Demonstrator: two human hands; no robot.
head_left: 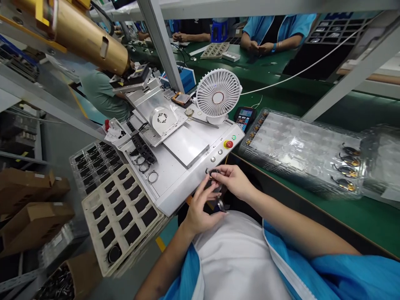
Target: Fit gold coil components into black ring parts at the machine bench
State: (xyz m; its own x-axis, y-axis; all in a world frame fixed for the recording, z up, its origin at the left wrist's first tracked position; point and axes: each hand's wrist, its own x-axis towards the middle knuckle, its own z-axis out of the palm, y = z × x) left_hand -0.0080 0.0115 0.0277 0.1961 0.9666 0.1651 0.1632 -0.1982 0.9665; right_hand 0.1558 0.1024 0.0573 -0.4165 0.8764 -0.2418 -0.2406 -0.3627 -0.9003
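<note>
In front of my waist, my right hand [233,181] pinches a small round black part with a dark tail [214,171] between thumb and fingers. My left hand [200,208] is just below, its fingertips against the same part from the other side. A metal ring [221,204] sits between my left thumb and the curled fingers; its far side is partly hidden. Both hands are close to the front edge of a white machine [178,187]. More thin metal rings [153,177] lie on that machine's left part.
A beige tray [125,235] with black-lined pockets holds one round black part [113,253]. At right, a clear plastic tray [281,146] carries several round parts. A white fan [218,93], a red button [229,144] and a gold cylinder [90,37] are around the machine. Co-workers sit across the green bench.
</note>
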